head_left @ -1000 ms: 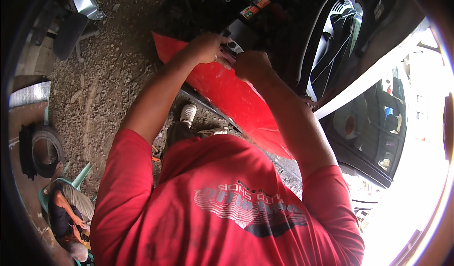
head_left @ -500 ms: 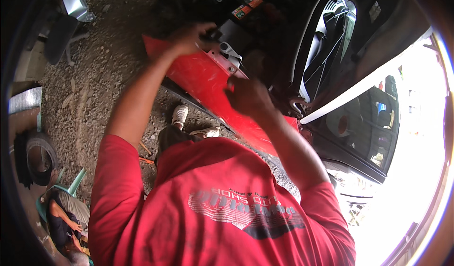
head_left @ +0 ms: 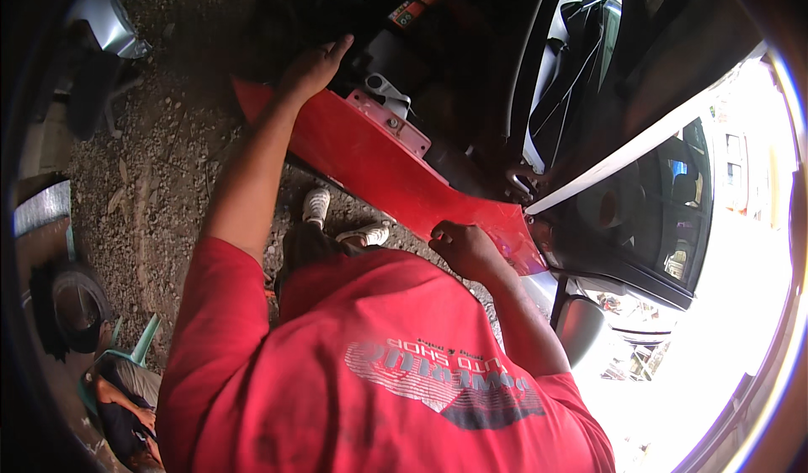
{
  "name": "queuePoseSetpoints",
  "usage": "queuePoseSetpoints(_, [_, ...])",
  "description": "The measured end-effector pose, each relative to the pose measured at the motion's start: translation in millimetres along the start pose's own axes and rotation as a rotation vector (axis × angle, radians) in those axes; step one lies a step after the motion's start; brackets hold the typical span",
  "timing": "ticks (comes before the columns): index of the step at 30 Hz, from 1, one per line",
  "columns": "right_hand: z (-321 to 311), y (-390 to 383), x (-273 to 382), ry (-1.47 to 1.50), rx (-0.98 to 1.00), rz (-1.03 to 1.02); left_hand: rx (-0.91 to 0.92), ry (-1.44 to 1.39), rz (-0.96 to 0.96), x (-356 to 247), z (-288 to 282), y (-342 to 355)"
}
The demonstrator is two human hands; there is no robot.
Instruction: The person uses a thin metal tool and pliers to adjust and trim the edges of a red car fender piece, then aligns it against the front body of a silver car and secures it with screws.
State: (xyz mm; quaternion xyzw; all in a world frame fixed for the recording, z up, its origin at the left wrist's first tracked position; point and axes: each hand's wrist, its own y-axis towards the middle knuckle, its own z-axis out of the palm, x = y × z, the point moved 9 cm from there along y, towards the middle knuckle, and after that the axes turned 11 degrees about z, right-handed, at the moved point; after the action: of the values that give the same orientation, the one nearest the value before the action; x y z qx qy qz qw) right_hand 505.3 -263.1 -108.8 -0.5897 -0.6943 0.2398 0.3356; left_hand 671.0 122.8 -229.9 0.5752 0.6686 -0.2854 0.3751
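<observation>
A red car fender (head_left: 370,149) lies slantwise in front of me along the side of an engine bay. My left hand (head_left: 313,71) is at its far left part, by the inner edge, with fingers stretched out and nothing seen in them. Curled fingers close my right hand (head_left: 470,250) over the near edge of the fender, towards its right end; whether anything is inside them is hidden. Between the hands, a pink-red mounting flange (head_left: 410,135) with a bolt (head_left: 393,123) runs along the fender's inner edge. A grey metal bracket (head_left: 387,91) sits just beyond it.
A battery with an orange label (head_left: 404,17) sits in the dark engine bay. To the right are the windshield cowl (head_left: 539,94), a car window (head_left: 648,204) and a side mirror (head_left: 581,326). Gravel (head_left: 151,187) covers the ground; a tire (head_left: 80,300) and a seated person (head_left: 126,397) are at left.
My right hand has moved from the flange down and right to the fender's near edge. My left hand has shifted slightly left and its fingers have straightened. The view has shifted a little.
</observation>
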Motion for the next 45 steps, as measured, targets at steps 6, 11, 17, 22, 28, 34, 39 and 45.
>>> queuePoseSetpoints(6, [-4, -8, -17, 0.085, -0.067, 0.019, -0.026, -0.095, 0.106, -16, -23, -7])
queuePoseSetpoints(11, [34, -19, -102, 0.126, -0.072, 0.192, 0.038, 0.274, 0.523, -120, -25, -71])
queuePoseSetpoints(17, [37, -13, -204, 0.07, -0.248, 0.283, 0.249, 0.405, 0.651, -163, 37, -82])
queuePoseSetpoints(22, [10, -29, -214, 0.673, -0.374, 0.316, 0.488, 0.424, 0.559, -150, 63, -57])
queuePoseSetpoints(28, [64, -44, -224, 0.466, -0.643, 0.202, 0.554, 0.43, 0.56, -149, 64, -49])
queuePoseSetpoints(34, [188, -70, -288, 0.733, -0.558, 0.547, 0.532, 0.655, 0.652, -203, 82, -88])
queuePoseSetpoints(39, [220, -68, -310, 1.11, -0.569, 0.585, 0.667, 0.46, 0.668, -266, 146, -131])
queuePoseSetpoints(45, [180, -30, -314, 1.277, -0.71, 0.426, 0.816, 0.076, 0.352, -289, 252, -132])
